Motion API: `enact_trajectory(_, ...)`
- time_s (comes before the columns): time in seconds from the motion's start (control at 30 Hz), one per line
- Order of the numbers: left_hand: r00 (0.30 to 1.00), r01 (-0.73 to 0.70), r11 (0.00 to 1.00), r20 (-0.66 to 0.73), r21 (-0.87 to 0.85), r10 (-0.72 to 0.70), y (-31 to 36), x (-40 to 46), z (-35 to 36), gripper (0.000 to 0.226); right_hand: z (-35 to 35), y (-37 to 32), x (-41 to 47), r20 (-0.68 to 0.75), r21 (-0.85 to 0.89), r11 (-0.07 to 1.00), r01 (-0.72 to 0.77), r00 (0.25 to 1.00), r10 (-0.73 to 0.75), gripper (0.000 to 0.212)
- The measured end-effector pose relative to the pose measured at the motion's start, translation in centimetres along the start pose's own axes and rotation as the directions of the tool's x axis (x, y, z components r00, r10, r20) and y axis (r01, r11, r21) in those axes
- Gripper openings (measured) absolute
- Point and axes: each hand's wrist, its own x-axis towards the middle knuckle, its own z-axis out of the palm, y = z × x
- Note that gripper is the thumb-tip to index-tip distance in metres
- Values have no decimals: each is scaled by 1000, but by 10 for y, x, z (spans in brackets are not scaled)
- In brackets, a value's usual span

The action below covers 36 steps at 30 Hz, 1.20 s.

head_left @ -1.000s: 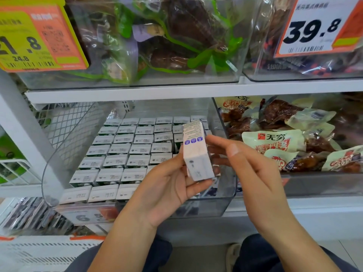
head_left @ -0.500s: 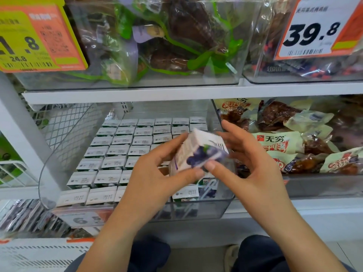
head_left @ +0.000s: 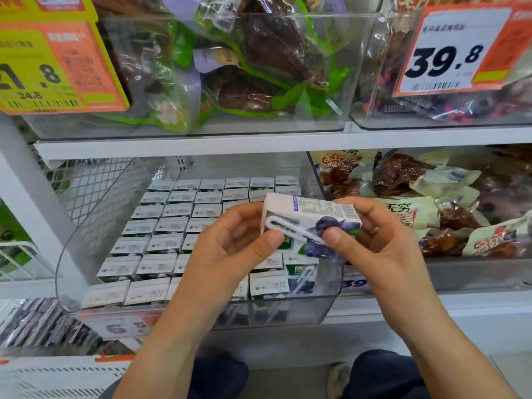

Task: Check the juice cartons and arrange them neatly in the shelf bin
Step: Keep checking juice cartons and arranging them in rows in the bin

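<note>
Carton: we hold one small juice carton (head_left: 311, 218) in front of the bin, lying on its side, long axis running from 9 to 3 o'clock.
Print: blueberry picture, a barcode and fine text too small to read; a white bent straw (head_left: 290, 229) is stuck diagonally on the face toward us.
Left hand (head_left: 230, 251): thumb and fingers pinch the carton's left end.
Right hand (head_left: 377, 243): thumb and fingers grip the right end.
Shelf bin (head_left: 331, 300): clear plastic, at 12 o'clock behind the carton, with neat rows of cartons (head_left: 161, 226) standing upright, white tops showing.
Tags: bin label (head_left: 123, 326) reads "6.5"; price card (head_left: 449, 53) at 1 o'clock reads "39.8"; yellow card (head_left: 46, 67) at 10 o'clock reads "24.8".
</note>
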Motion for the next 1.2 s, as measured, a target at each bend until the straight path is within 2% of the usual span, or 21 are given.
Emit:
enact_trajectory(0.07,999,-31,999,-12,-39,31,-2,0,2,30,1,1,-3,11,-58,998,8,1000,-7,43)
enact_trajectory(0.1,998,-54,998,-32,-39,52,-2,0,2,31,0,3,-4,9,-163,986,37,999,-36,42)
enact_trajectory(0.17,991,-104,994,-83,15,105,-1,-1,-1,31,-5,5,-5,-2,-430,896,109,993,-122,39)
enact_trajectory(0.23,984,-131,987,-106,95,141,1,0,-5,30,-14,9,-4,-20,-615,781,113,987,-159,39)
enact_trajectory(0.37,991,-83,963,-85,255,108,-5,-1,-6,29,-24,17,-5,11,-753,658,25,1000,-26,65)
enact_trajectory(0.4,993,-73,955,-63,287,95,-7,-2,-5,30,-25,19,-5,39,-772,635,31,999,-1,66)
enact_trajectory(0.47,998,-50,944,-19,327,60,-11,-2,0,30,-27,23,-5,65,-786,616,50,998,2,56)
enact_trajectory(0.57,1000,-18,916,-5,401,22,-17,-1,4,33,-29,24,-5,55,-769,638,40,998,3,42)
enact_trajectory(0.77,996,-91,857,49,506,76,-20,2,11,31,-29,25,-5,71,-787,614,62,997,-10,45)
enact_trajectory(0.97,986,-138,841,150,523,69,-23,0,13,37,-30,27,-6,95,-792,605,85,995,-16,45)
enact_trajectory(1.03,983,-151,799,171,583,61,-26,0,15,37,-30,27,-6,99,-790,607,92,995,-22,44)
enact_trajectory(1.17,979,-163,599,204,784,-1,-37,0,21,40,-29,27,-6,86,-780,619,90,996,-36,42)
enact_trajectory(1.2,979,-164,579,205,799,-6,-39,1,22,37,-29,27,-6,92,-775,625,96,995,-39,40)
